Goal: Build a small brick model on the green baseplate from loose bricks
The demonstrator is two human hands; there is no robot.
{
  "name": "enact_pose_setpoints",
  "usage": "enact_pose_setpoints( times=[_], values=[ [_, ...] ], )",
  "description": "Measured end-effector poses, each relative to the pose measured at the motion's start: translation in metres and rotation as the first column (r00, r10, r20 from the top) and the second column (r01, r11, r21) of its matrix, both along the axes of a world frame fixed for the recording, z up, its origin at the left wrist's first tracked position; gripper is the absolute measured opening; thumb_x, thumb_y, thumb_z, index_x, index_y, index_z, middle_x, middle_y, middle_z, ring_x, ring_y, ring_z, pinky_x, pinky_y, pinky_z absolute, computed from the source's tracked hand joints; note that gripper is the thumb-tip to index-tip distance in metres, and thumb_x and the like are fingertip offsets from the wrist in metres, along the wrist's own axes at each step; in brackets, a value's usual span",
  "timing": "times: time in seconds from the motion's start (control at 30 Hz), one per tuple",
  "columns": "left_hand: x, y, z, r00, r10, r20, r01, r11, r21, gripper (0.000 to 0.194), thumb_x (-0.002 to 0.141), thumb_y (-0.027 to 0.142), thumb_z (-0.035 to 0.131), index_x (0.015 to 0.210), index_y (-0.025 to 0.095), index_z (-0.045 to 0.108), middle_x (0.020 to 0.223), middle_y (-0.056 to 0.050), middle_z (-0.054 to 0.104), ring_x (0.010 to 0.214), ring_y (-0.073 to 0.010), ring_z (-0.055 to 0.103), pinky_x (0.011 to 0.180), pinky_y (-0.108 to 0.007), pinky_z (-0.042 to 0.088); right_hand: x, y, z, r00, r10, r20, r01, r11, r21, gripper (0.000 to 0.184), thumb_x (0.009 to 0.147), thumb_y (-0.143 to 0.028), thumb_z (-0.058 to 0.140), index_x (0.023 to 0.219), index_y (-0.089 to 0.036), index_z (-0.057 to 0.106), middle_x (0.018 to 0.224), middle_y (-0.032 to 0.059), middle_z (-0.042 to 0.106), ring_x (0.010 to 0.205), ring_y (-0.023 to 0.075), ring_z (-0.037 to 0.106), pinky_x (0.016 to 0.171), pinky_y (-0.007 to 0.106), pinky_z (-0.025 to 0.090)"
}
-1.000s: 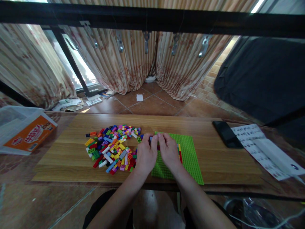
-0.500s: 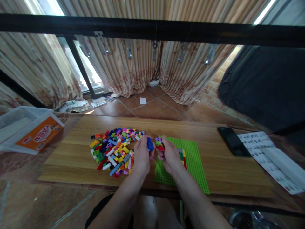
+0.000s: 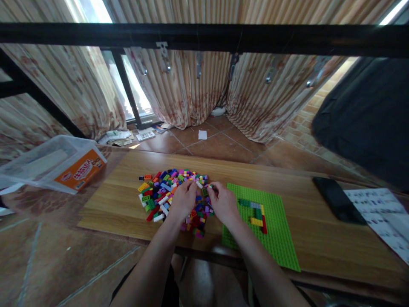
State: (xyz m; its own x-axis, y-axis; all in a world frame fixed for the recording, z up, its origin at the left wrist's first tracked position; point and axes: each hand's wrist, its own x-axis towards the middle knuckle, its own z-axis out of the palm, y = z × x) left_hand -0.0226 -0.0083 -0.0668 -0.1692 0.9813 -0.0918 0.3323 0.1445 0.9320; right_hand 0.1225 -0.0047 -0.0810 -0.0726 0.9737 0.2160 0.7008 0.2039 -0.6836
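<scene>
A pile of loose, many-coloured toy bricks lies on the wooden table. My left hand is over the right part of this pile, its fingers curled downward and their tips mostly hidden. Close by, at the pile's right edge, my right hand has thumb and fingers bent together; what they pinch, if anything, is too small to name. Several bricks show in the gap between the hands, a dark green brick among them. Right of my right hand lies a green baseplate, bearing joined green, grey, yellow and red bricks.
A clear plastic box with an orange label stands at the left. To the right are a black phone and a printed sheet. A dark metal bar crosses beyond the table, before curtains.
The blue bricks and the red and green bricks no longer show in my hands. More bricks now lie between and below them. The view has swung left, and the baseplate's joined bricks are uncovered.
</scene>
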Motion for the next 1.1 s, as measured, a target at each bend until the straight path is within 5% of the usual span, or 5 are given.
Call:
enact_pose_setpoints(
  times=[0.3,0.57,0.87,1.1],
  values=[
    [-0.010,0.001,0.002,0.996,-0.088,-0.005,0.088,0.996,0.017,0.028,0.085,0.039,0.051,0.076,0.021,0.069,0.060,0.000,0.062,0.051,-0.0153,0.057,0.045,-0.022,0.039,0.004,-0.002,0.003,0.997,0.074,0.028,-0.074,0.997,-0.011,0.025,0.094,-0.029,0.048,0.100,-0.017,0.070,0.096,0.0107,0.072,0.090,0.0223,0.066,0.081,0.032,0.045],
    [-0.018,0.003,-0.001,0.995,-0.092,0.030,0.095,0.988,-0.119,0.027,0.081,0.023,0.049,0.094,0.019,0.072,0.073,-0.003,0.068,0.055,-0.0156,0.062,0.046,-0.023,0.043,0.018,-0.009,0.006,0.997,0.068,0.023,-0.069,0.997,0.022,0.030,0.096,-0.026,0.042,0.096,-0.017,0.071,0.092,0.0111,0.071,0.088,0.0216,0.064,0.080,0.032,0.046],
    [-0.024,0.002,0.010,0.984,-0.179,-0.012,0.178,0.982,-0.058,0.016,0.080,0.023,0.055,0.075,0.015,0.067,0.063,0.001,0.059,0.052,-0.0124,0.057,0.042,-0.019,0.040,0.032,-0.019,0.011,0.997,0.049,-0.060,-0.046,0.997,0.059,0.029,0.092,-0.031,0.046,0.097,-0.018,0.071,0.096,0.0101,0.072,0.087,0.0224,0.066,0.081,0.035,0.048],
    [-0.007,-0.008,0.027,0.932,-0.245,0.268,0.285,0.951,-0.123,0.020,0.083,0.021,0.054,0.096,0.014,0.066,0.065,0.001,0.062,0.049,-0.0093,0.058,0.041,-0.016,0.038,0.021,-0.025,0.015,0.937,0.043,-0.347,-0.071,0.995,-0.067,0.035,0.087,-0.043,0.055,0.104,-0.017,0.070,0.088,0.0070,0.072,0.065,0.0168,0.062,0.062,0.030,0.048]
  ],
)
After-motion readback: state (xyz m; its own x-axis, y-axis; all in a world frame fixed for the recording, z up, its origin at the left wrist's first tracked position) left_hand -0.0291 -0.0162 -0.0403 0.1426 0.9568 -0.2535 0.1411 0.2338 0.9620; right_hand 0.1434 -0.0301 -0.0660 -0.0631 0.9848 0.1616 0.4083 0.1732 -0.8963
